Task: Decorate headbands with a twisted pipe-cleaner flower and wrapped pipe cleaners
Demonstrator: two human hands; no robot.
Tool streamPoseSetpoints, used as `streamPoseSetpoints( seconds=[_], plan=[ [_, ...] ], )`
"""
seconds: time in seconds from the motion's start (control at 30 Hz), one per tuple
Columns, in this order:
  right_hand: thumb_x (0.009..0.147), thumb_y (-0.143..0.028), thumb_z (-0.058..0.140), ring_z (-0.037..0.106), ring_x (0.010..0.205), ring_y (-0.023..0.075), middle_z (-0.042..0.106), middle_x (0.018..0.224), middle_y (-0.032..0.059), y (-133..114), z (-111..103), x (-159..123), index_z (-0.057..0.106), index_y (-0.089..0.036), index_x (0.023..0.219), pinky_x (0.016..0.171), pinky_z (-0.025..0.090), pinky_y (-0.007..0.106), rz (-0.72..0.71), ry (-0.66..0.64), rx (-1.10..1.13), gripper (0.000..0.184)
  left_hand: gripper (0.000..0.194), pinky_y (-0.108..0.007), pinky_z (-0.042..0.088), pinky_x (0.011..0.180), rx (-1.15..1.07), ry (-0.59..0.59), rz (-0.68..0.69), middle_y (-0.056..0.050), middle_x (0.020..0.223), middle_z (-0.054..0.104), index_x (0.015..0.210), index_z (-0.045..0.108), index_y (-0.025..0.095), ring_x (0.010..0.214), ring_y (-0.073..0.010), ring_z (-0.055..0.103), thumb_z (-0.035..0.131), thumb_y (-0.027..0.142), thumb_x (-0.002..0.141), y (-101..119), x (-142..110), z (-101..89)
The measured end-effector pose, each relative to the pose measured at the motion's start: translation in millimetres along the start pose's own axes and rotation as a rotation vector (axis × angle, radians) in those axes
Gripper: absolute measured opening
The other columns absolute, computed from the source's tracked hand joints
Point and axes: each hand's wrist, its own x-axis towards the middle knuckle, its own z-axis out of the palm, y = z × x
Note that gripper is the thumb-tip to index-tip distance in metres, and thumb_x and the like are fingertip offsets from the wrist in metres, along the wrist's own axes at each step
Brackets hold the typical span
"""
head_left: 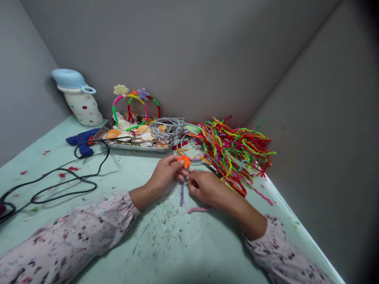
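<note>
My left hand [165, 173] pinches a small orange pipe-cleaner flower [184, 161] between its fingertips. Close beside it, my right hand [207, 188] is curled shut on a purple pipe cleaner [181, 194] that hangs down between the two hands. A pink pipe cleaner [199, 210] lies on the pale green table [166, 244] just under my right wrist. Both hands work a little in front of a big heap of bright pipe cleaners [233, 150].
A metal tray [139, 146] holds shells, a coil of grey wire [166, 128] and pipe-cleaner-wrapped hoops [130, 103]. A blue glue gun [81, 140] lies left of it, its black cord [59, 175] looping over the table. A spotted jug [78, 98] stands in the corner. Grey walls close in.
</note>
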Motion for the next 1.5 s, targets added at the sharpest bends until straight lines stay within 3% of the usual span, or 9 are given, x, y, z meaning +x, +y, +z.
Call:
streamPoseSetpoints(
  seconds=[0.2, 0.37, 0.63, 0.97, 1.1, 1.27, 1.5],
  plan=[
    [0.070, -0.014, 0.051, 0.046, 0.052, 0.0102, 0.056, 0.057, -0.0032, 17.1, -12.9, 2.8, 0.059, -0.019, 0.064, 0.049, 0.031, 0.021, 0.128, -0.027, 0.263, 0.011, 0.028, -0.023, 0.048, 0.060, 0.028, 0.001, 0.030, -0.006, 0.079, 0.067, 0.091, 0.055, 0.012, 0.068, -0.0140, 0.065, 0.069, 0.013, 0.066, 2.5, -2.4, 3.1],
    [0.072, -0.019, 0.051, 0.050, 0.054, 0.0113, 0.059, 0.059, -0.0023, 18.4, -7.6, 8.3, 0.063, -0.019, 0.070, 0.051, 0.036, 0.021, 0.231, 0.162, 0.388, 0.012, 0.040, -0.024, 0.046, 0.064, 0.028, -0.025, 0.048, -0.004, 0.083, 0.066, 0.095, 0.053, 0.014, 0.070, -0.0127, 0.063, 0.071, 0.007, 0.059, -1.3, -1.0, 2.0],
    [0.075, -0.019, 0.052, 0.055, 0.063, 0.0134, 0.064, 0.070, 0.0008, 3.2, 8.7, 9.1, 0.062, -0.018, 0.074, 0.061, 0.040, 0.025, 0.238, 0.249, 0.248, 0.011, 0.043, -0.023, 0.045, 0.065, 0.039, -0.023, 0.061, -0.002, 0.084, 0.065, 0.095, 0.052, 0.014, 0.069, -0.0108, 0.061, 0.070, 0.005, 0.057, -7.8, 4.1, -1.5],
    [0.078, -0.015, 0.052, 0.057, 0.069, 0.0148, 0.065, 0.074, 0.0011, 5.3, 1.8, 8.4, 0.064, -0.019, 0.077, 0.065, 0.042, 0.026, 0.172, 0.238, 0.217, 0.013, 0.038, -0.025, 0.047, 0.066, 0.061, 0.033, 0.061, -0.003, 0.083, 0.066, 0.089, 0.055, 0.014, 0.068, -0.0118, 0.061, 0.071, 0.005, 0.056, -8.2, 5.9, -2.4],
    [0.080, -0.017, 0.053, 0.058, 0.077, 0.0170, 0.064, 0.082, 0.0048, 5.9, 3.7, 6.2, 0.064, -0.018, 0.085, 0.069, 0.044, 0.027, 0.078, 0.309, 0.080, 0.012, 0.038, -0.025, 0.047, 0.068, 0.058, 0.015, 0.064, -0.003, 0.084, 0.067, 0.091, 0.056, 0.014, 0.070, -0.0120, 0.061, 0.069, 0.004, 0.057, -7.7, 5.7, -2.3],
    [0.087, -0.018, 0.046, 0.059, 0.091, 0.0199, 0.063, 0.098, 0.0091, 6.1, 5.9, 1.8, 0.063, -0.019, 0.100, 0.077, 0.044, 0.030, -0.089, 0.244, -0.139, 0.021, 0.041, -0.024, 0.047, 0.068, 0.032, 0.001, 0.039, -0.002, 0.082, 0.066, 0.091, 0.055, 0.013, 0.069, -0.0109, 0.060, 0.069, 0.002, 0.055, -4.3, 3.8, -0.7],
    [0.090, -0.020, 0.043, 0.060, 0.086, 0.0193, 0.064, 0.091, 0.0095, 9.3, 6.7, 3.8, 0.063, -0.017, 0.093, 0.076, 0.045, 0.029, -0.082, 0.266, -0.258, 0.021, 0.041, -0.023, 0.046, 0.066, 0.019, -0.024, 0.031, -0.002, 0.080, 0.066, 0.092, 0.054, 0.014, 0.068, -0.0109, 0.061, 0.070, 0.004, 0.056, -2.7, 2.3, 0.3]
  ],
)
